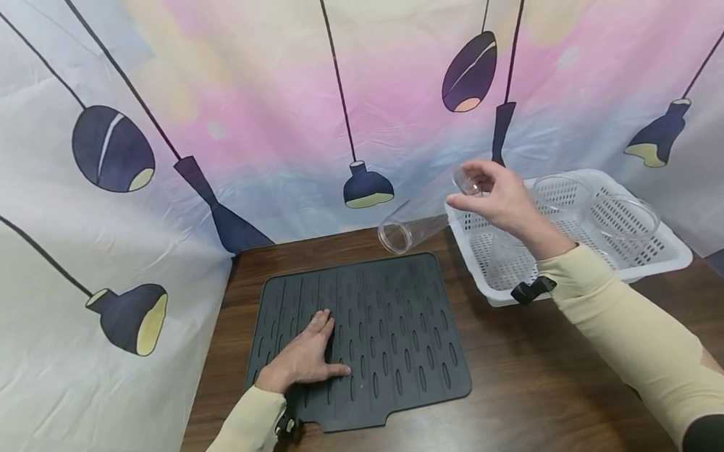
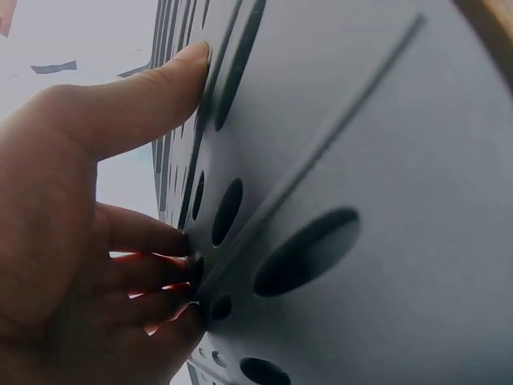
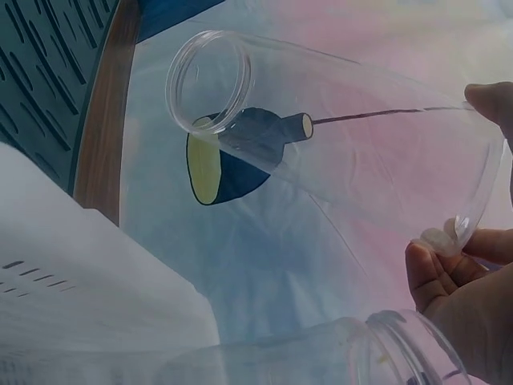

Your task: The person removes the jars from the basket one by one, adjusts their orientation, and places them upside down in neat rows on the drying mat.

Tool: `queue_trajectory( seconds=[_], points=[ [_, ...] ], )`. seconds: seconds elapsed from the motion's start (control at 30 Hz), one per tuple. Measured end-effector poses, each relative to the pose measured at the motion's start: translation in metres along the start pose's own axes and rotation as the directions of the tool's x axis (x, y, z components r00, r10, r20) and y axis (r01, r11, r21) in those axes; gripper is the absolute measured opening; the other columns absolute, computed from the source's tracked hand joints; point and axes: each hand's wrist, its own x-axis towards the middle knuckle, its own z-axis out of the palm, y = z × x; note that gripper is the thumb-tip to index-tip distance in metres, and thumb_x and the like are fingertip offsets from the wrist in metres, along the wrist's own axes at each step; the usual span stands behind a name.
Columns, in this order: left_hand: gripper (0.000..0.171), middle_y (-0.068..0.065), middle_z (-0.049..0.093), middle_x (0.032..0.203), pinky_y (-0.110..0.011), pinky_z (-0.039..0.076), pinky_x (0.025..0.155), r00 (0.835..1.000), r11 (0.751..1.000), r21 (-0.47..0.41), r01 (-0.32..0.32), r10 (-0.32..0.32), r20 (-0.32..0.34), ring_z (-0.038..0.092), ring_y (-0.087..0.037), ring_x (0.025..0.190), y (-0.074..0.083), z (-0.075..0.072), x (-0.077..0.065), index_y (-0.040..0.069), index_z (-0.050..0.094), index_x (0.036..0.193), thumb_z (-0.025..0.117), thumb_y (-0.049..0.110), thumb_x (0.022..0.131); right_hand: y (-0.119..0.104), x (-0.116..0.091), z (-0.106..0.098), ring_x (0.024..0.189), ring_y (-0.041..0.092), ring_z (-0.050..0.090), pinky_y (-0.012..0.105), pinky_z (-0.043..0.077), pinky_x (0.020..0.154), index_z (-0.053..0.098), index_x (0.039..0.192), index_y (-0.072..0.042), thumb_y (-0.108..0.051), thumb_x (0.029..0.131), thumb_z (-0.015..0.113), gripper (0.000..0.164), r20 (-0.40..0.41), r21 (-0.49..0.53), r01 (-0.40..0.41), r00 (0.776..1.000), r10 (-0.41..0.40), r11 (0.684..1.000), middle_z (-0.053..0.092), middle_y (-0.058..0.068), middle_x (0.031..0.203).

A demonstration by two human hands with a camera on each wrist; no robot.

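Note:
A clear, see-through bottle (image 1: 423,214) hangs tilted in the air, its open rimmed mouth pointing down and left. My right hand (image 1: 500,202) grips it by the base end, thumb on one side and fingers on the other, as the right wrist view also shows for the bottle (image 3: 345,136). My left hand (image 1: 302,355) rests on a dark grey ribbed drying mat (image 1: 405,338) with fingers and thumb spread. In the left wrist view the fingertips and thumb touch the slotted mat (image 2: 401,160).
A white perforated plastic basket (image 1: 479,273) stands right of the mat, below my right forearm. Several clear containers (image 1: 630,218) lie in it, one with a threaded neck (image 3: 393,345). The brown wooden table (image 1: 486,432) meets a printed cloth backdrop (image 1: 287,131) behind.

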Motion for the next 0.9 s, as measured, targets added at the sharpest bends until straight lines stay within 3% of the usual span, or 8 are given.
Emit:
queue_trajectory(
  seconds=[0.47,0.9],
  points=[
    [0.103,-0.018,0.018,0.161,-0.050,0.031,0.115,1.000,1.000,0.004,0.005,-0.005,0.001,0.016,-0.033,0.150,-0.001,0.001,0.000,-0.003,0.032,0.150,0.076,0.056,0.078,-0.004,0.003,0.005,0.112,0.029,0.054,0.047,0.045,0.094,0.054,0.137,-0.011,-0.043,0.078,0.080,0.072,0.040,-0.075,0.029,0.999,-0.026,0.997,0.056,0.013,0.130],
    [0.103,-0.018,0.018,0.161,-0.051,0.030,0.115,1.000,1.000,-0.021,-0.001,0.001,0.002,0.016,-0.034,0.150,-0.002,0.001,-0.002,-0.003,0.032,0.150,0.076,0.055,0.078,-0.007,0.010,0.019,0.108,0.029,0.053,0.048,0.045,0.093,0.057,0.135,-0.010,-0.038,0.076,0.083,0.071,0.060,-0.120,0.081,0.995,-0.074,0.989,0.056,0.012,0.124]
  ],
)
